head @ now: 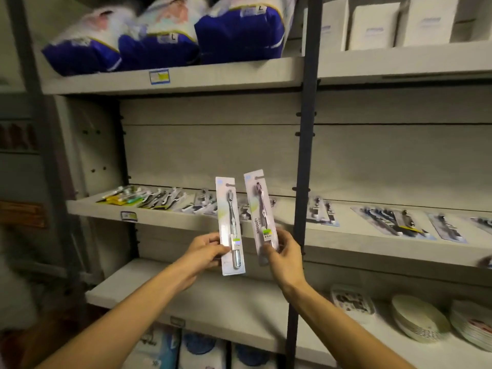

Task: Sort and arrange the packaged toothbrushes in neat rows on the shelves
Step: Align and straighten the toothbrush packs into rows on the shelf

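Observation:
My left hand [205,253] pinches the lower end of a white packaged toothbrush [230,209], held upright in front of the middle shelf [165,217]. My right hand [283,258] grips the bottom of a pale pink packaged toothbrush [259,206], tilted slightly left. The two packs stand side by side, a small gap between them. Behind them several more packaged toothbrushes [159,199] lie on the middle shelf, with another group [394,222] to the right of the dark upright post [303,166].
Blue and white bulky packs [159,46] fill the top shelf, white boxes [372,25] to their right. The lower shelf [149,288] carries stacked plates [418,318] at the right. Packaged goods [199,350] sit on the shelf below.

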